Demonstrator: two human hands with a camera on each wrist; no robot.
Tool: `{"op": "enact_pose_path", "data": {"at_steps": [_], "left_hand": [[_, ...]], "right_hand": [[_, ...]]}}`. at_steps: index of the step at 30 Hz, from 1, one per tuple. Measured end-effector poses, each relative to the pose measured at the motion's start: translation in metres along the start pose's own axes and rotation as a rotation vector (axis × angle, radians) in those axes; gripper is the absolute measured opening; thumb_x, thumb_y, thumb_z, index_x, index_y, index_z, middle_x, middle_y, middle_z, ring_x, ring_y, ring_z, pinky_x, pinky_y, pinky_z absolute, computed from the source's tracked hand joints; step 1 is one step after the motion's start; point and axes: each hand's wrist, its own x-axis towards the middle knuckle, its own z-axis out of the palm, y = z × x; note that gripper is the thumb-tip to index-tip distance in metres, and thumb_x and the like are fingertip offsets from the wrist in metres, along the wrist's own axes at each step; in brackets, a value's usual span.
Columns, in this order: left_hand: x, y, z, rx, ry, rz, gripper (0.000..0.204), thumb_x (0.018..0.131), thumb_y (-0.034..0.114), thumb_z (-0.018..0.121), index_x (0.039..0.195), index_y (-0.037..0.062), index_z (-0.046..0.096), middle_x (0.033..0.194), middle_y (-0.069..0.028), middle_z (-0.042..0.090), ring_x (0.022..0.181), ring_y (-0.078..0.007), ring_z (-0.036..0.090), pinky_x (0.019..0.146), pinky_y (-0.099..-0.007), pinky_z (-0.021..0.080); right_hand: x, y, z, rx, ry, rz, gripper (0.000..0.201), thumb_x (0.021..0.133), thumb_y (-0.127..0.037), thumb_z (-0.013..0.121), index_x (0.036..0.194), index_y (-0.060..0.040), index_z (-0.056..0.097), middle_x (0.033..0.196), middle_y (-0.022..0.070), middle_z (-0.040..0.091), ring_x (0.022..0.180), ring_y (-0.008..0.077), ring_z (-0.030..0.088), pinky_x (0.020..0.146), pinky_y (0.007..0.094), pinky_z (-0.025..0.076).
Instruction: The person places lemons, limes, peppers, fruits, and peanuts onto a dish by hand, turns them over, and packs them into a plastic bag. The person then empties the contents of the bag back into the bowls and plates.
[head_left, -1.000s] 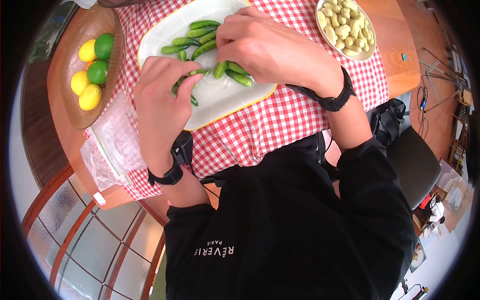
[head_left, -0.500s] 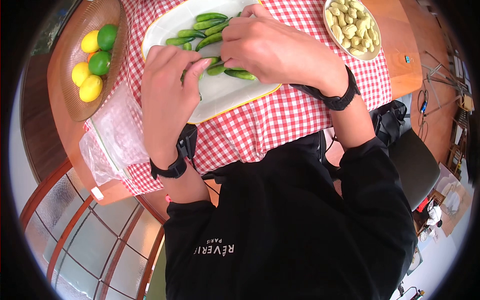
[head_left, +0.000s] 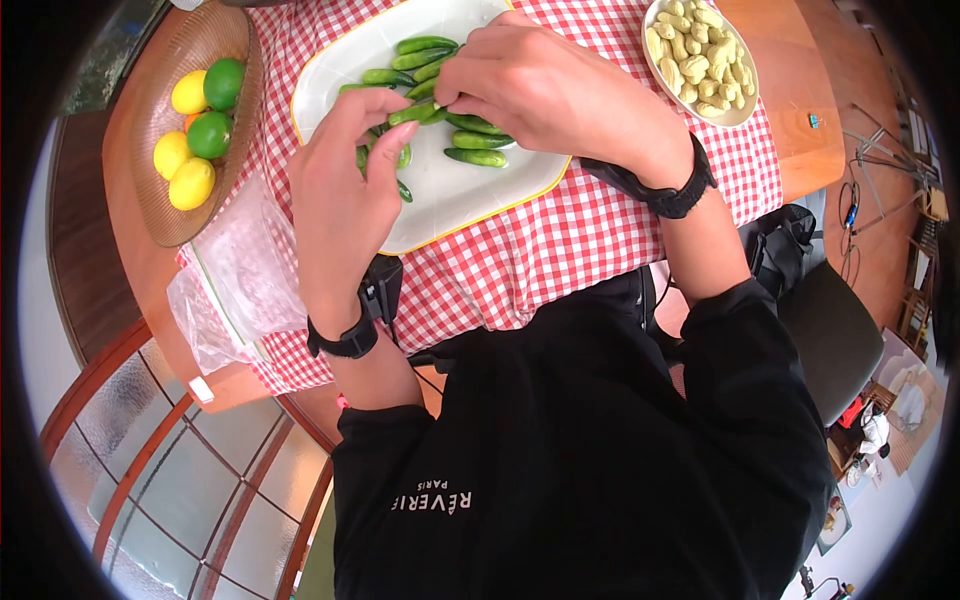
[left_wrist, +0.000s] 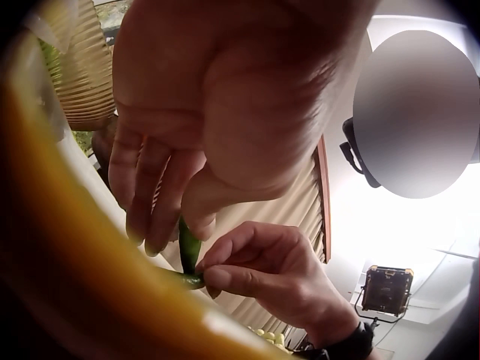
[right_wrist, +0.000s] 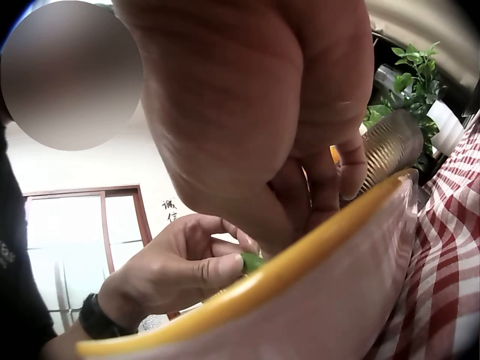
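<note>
Over a white plate with a yellow rim [head_left: 440,205], my left hand [head_left: 345,185] pinches a small green cucumber [head_left: 406,116] between thumb and fingers. My right hand [head_left: 550,95] has its thumb and forefinger at the cucumber's other end, where the tips pinch. In the left wrist view, the left thumb presses along a cucumber [left_wrist: 189,246], with the right hand's fingertips [left_wrist: 212,276] close by its lower end. More small cucumbers [head_left: 477,157] lie loosely on the plate around both hands, some partly hidden beneath them. The right wrist view shows a green end at the left thumb.
A ribbed amber dish [head_left: 160,105] with lemons and green citrus stands left of the plate. A bowl of peanuts [head_left: 705,60] stands at the right. A clear plastic bag [head_left: 240,275] lies on the checked cloth [head_left: 480,275] near the left forearm.
The left hand has moved right and up with its cucumber, toward the right hand. The right hand's fingers have come from the pile to the cucumber's end.
</note>
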Motion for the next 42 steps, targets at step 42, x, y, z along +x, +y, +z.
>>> {"op": "enact_pose_path", "data": {"at_steps": [42], "left_hand": [[-0.001, -0.003, -0.009, 0.124, -0.122, 0.180, 0.020, 0.079, -0.005, 0.078, 0.099, 0.0002, 0.077, 0.093, -0.0127, 0.073, 0.098, -0.0320, 0.067, 0.084, -0.0410, 0.053]], "right_hand": [[-0.002, -0.008, -0.018, 0.019, -0.124, 0.052, 0.008, 0.085, -0.007, 0.067, 0.087, 0.0006, 0.069, 0.085, 0.0121, 0.067, 0.092, 0.0292, 0.067, 0.088, 0.0387, 0.050]]}}
